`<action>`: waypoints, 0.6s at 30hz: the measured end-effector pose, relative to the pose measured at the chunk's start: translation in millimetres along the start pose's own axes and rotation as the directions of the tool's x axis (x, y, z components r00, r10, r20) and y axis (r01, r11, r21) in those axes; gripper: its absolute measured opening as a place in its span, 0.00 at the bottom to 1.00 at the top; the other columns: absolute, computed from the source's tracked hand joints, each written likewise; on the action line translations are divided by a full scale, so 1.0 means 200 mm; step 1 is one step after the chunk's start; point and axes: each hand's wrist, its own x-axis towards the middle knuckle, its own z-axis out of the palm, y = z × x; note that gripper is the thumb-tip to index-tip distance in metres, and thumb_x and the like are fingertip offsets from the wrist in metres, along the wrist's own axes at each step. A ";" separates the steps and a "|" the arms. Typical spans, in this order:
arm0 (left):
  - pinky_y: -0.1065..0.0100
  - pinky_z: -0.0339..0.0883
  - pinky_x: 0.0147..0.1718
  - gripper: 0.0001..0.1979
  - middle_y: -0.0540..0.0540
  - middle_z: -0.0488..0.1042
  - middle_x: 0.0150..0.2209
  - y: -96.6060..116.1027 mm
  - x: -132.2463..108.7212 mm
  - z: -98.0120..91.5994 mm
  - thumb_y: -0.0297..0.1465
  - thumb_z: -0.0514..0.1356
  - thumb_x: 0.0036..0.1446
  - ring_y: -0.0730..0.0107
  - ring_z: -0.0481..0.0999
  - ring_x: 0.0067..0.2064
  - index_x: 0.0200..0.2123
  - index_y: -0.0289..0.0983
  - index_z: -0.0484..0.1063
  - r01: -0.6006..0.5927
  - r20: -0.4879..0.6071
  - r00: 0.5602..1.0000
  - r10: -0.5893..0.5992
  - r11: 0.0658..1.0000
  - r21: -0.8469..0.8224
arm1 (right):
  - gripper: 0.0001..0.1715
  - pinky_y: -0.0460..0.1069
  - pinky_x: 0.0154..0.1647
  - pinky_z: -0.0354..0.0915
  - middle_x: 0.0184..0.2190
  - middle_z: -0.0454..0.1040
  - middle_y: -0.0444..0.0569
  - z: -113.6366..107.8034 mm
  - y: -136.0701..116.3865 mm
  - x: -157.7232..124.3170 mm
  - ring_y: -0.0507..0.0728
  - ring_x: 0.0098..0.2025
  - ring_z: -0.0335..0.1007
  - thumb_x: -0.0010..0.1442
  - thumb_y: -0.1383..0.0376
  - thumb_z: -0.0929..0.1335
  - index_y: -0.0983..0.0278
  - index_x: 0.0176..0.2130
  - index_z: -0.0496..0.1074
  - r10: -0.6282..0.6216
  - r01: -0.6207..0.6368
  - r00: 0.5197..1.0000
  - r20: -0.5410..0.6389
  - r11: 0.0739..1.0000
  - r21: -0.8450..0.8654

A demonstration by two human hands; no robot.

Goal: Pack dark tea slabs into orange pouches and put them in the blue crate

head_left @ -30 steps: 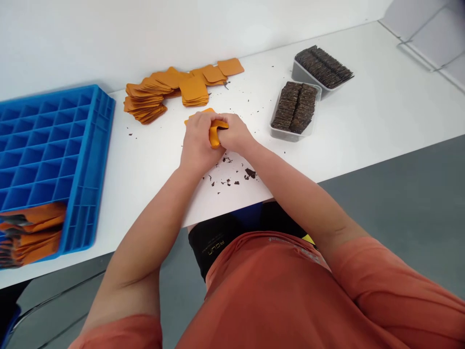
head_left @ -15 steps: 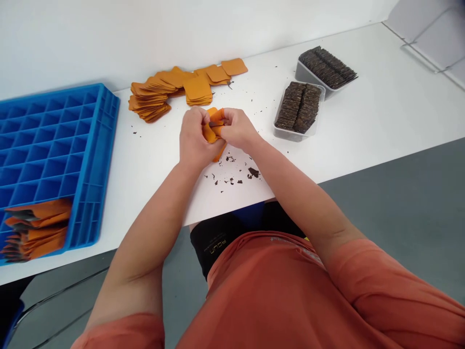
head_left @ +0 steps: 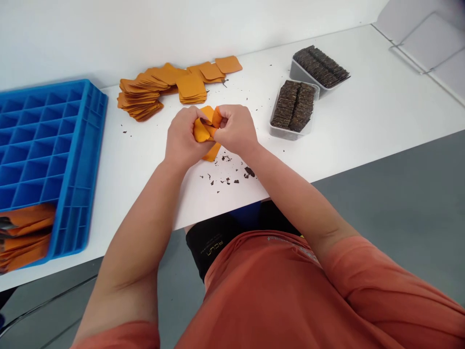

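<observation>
Between both hands, over the white table, is a small orange pouch (head_left: 201,132), its edges bent apart and something dark showing at its mouth. My left hand (head_left: 184,138) wraps around it from the left, thumb and fingers closed. From the right, my right hand (head_left: 237,127) pinches the upper edge, partly covering it. Another flat orange piece (head_left: 211,154) shows below the fingers; whether it is separate I cannot tell. Just behind the hands lie fanned stacks of flat orange squares (head_left: 192,87). Dark crumbs and flakes (head_left: 249,171) are scattered on the table in front.
At left stands a blue compartment crate (head_left: 82,179), with several orange packets (head_left: 27,232) in its near corner. A clear plastic box (head_left: 290,134) of thin dark slabs (head_left: 295,106) is on the right, a second box (head_left: 308,77) behind it. A wire frame (head_left: 410,68) stands far right.
The view has shifted slightly, so the tabletop things appear further left. My fingers have moved a little on the orange pouch, whose edges now look more spread.
</observation>
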 end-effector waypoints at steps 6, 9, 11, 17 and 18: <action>0.48 0.66 0.42 0.23 0.48 0.70 0.36 -0.18 -0.01 -0.02 0.47 0.78 0.54 0.60 0.68 0.39 0.38 0.44 0.69 0.004 -0.119 0.993 -0.006 1.000 -0.020 | 0.17 0.53 0.34 0.53 0.24 0.55 0.36 -0.20 -0.02 -0.03 0.50 0.27 0.50 0.57 0.61 0.79 0.58 0.35 0.68 -0.020 0.020 1.000 0.002 0.999 0.041; 0.49 0.64 0.45 0.25 0.48 0.69 0.37 -0.24 -0.01 -0.01 0.48 0.77 0.55 0.61 0.66 0.40 0.40 0.43 0.69 0.059 -0.129 0.990 -0.062 0.998 -0.028 | 0.11 0.56 0.37 0.55 0.26 0.63 0.37 -0.52 0.02 -0.10 0.49 0.31 0.57 0.58 0.60 0.79 0.58 0.39 0.77 -0.180 0.168 0.976 -0.120 0.980 -0.106; 0.50 0.63 0.46 0.26 0.49 0.68 0.37 -0.26 -0.01 0.00 0.48 0.78 0.54 0.62 0.66 0.41 0.40 0.41 0.68 0.086 -0.087 0.992 -0.090 0.995 -0.052 | 0.13 0.60 0.41 0.56 0.32 0.71 0.35 -0.75 0.09 -0.13 0.48 0.37 0.63 0.60 0.58 0.77 0.60 0.44 0.81 -0.184 0.139 0.977 -0.105 0.932 -0.335; 0.52 0.66 0.48 0.32 0.51 0.68 0.36 -0.17 0.00 0.04 0.45 0.83 0.47 0.64 0.67 0.40 0.40 0.41 0.66 0.144 -0.100 0.984 -0.149 0.988 -0.056 | 0.25 0.66 0.51 0.56 0.45 0.78 0.40 -1.03 0.28 -0.11 0.59 0.56 0.69 0.57 0.52 0.76 0.65 0.48 0.84 0.124 0.035 0.978 0.170 0.704 -0.709; 0.53 0.67 0.47 0.30 0.51 0.69 0.37 -0.13 0.00 0.04 0.42 0.82 0.48 0.63 0.68 0.41 0.42 0.41 0.66 0.176 -0.092 0.980 -0.178 0.984 -0.024 | 0.26 0.67 0.55 0.57 0.47 0.78 0.44 -1.02 0.28 -0.10 0.61 0.57 0.69 0.56 0.53 0.78 0.63 0.50 0.84 0.106 0.066 0.976 0.190 0.688 -0.723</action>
